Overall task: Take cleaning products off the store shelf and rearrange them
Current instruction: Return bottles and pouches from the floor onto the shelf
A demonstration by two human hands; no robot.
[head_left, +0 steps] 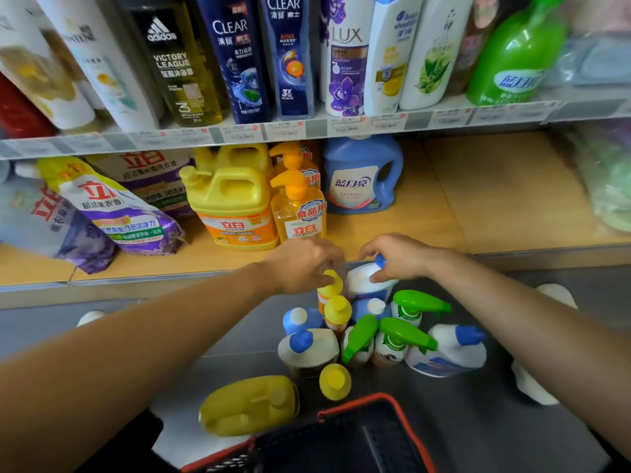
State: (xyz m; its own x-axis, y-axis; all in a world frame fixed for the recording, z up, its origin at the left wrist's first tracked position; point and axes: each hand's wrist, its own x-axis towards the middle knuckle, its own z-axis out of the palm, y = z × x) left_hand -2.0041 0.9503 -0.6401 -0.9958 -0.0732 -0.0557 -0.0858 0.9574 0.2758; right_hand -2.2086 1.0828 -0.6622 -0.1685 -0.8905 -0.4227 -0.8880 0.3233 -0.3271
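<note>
Two hands among cleaners stood on the floor below a store shelf (444, 216)

The left hand (304, 264) grips a yellow-capped bottle (330, 285). The right hand (399, 257) clasps a white, blue-capped bottle (367, 285) just beside it (the cluster's 12 o'clock). Green-trigger sprayers (408, 331) crowd in at 5 o'clock and a yellow jug (249, 404) lies at 7. The red-rimmed basket (403, 425) at 6 hides its contents.
</note>
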